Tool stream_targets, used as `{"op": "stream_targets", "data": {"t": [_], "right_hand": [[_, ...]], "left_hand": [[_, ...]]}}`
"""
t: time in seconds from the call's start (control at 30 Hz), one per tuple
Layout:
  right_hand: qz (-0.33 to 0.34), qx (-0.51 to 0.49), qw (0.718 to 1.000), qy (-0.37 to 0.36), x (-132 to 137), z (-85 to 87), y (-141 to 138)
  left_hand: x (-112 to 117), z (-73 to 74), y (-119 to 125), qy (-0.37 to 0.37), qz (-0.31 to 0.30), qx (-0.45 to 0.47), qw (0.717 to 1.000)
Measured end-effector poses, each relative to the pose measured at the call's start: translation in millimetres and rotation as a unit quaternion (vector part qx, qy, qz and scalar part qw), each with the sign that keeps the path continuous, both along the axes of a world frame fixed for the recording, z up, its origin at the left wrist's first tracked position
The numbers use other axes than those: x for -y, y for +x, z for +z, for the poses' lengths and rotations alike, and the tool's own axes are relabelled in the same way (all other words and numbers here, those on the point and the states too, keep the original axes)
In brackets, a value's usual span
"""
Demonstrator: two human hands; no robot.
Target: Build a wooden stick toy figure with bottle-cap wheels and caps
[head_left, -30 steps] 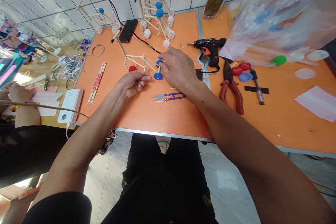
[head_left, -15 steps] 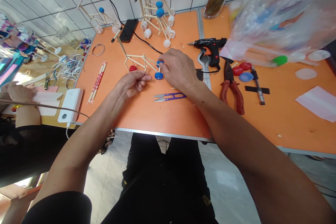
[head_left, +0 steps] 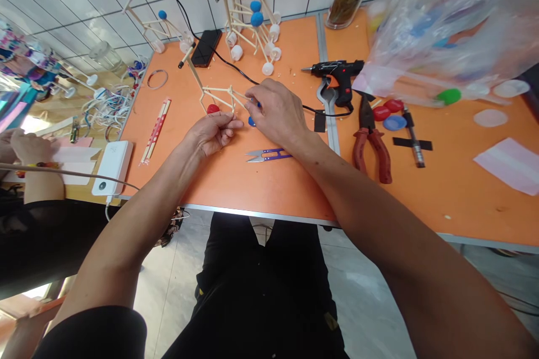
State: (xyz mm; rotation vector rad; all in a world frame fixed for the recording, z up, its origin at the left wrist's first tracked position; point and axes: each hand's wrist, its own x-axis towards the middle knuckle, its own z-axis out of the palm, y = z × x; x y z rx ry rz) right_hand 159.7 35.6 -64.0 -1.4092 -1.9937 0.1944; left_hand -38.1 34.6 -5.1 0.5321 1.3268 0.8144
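A small frame of wooden sticks (head_left: 218, 89), like a little bicycle with a tall post, stands tilted before me. My left hand (head_left: 215, 133) is closed in a pinch at the lower end of one of its sticks, beside a red cap (head_left: 213, 108). At the frame's right end, my right hand (head_left: 280, 111) has its thumb and fingers closed around the joint with the blue caps (head_left: 251, 122). Most of those caps are hidden under its fingers. Below that hand lie purple-handled thread snips (head_left: 267, 155), partly covered by the wrist.
Finished stick models (head_left: 248, 25) with blue balls stand at the back, near a phone (head_left: 206, 48). Right of me lie a glue gun (head_left: 339, 76), red-handled pliers (head_left: 371, 143), a marker (head_left: 415, 137) and a plastic bag (head_left: 455, 33). A power bank (head_left: 113, 167) and another person's hands (head_left: 31, 148) are left.
My right hand has shifted slightly left and now covers more of the blue caps. My left hand and the stick frame have hardly moved.
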Motion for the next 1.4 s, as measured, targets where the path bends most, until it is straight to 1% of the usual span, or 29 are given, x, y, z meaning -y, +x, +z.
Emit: {"op": "stream_targets", "data": {"t": [0.1,0.2,0.37,0.6,0.7,0.83,1.03,1.2,1.4], "right_hand": [[0.019,-0.013,1.000,0.009,-5.9,-1.2,-2.5],[0.041,-0.019,0.999,0.013,-11.1,-1.9,-5.7],[0.058,-0.019,0.998,0.012,-12.7,0.2,-8.2],[0.051,-0.006,0.999,-0.018,-8.2,8.9,-9.1],[0.057,-0.005,0.998,-0.015,-8.1,7.9,-8.9],[0.057,-0.006,0.998,-0.015,-8.2,6.1,-8.7],[0.056,-0.006,0.998,-0.020,-7.8,7.8,-9.2],[0.055,-0.007,0.998,-0.018,-8.0,7.2,-9.3],[0.053,-0.013,0.998,-0.014,-8.0,6.1,-9.8]], "left_hand": [[1.0,1.6,1.6,-0.003,0.005,-0.009,1.000],[1.5,2.4,2.6,0.000,-0.003,-0.018,1.000],[0.5,0.8,2.3,0.000,-0.014,-0.025,1.000],[1.4,-0.2,0.7,0.005,-0.015,-0.010,1.000],[1.8,0.7,0.9,0.006,-0.024,-0.016,1.000],[1.0,0.9,0.5,0.002,-0.021,-0.012,1.000],[0.5,-0.5,-0.8,0.004,-0.026,-0.009,1.000],[0.2,-3.6,-2.0,0.012,-0.021,-0.012,1.000],[-2.6,-8.3,-5.9,0.009,-0.024,0.008,1.000]]}}
